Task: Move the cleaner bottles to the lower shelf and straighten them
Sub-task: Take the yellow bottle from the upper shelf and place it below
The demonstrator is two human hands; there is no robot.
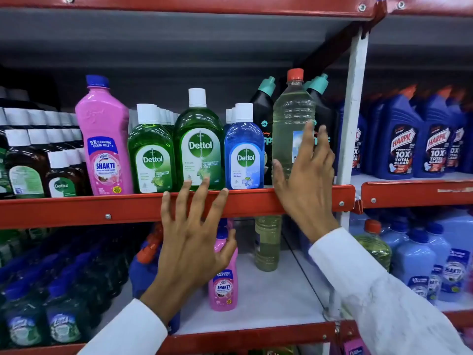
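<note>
A tall clear bottle of yellowish cleaner (289,111) with a red cap stands at the right end of the upper shelf (76,211). My right hand (307,180) wraps its lower part, thumb on the left side and fingers across the label. A pink Shakti bottle (105,139) stands upright further left on the same shelf. On the white lower shelf (276,298) stand a second pink Shakti bottle (224,290) and another yellowish bottle (267,242). My left hand (192,242) hovers with fingers spread before the red shelf edge, partly hiding the lower pink bottle.
Green Dettol bottles (199,147) and a blue one (244,155) stand between the pink and clear bottles. Black bottles with teal caps (261,106) are behind the clear one. A white upright post (354,98) borders the bay; blue Harpic bottles (401,139) fill the right bay.
</note>
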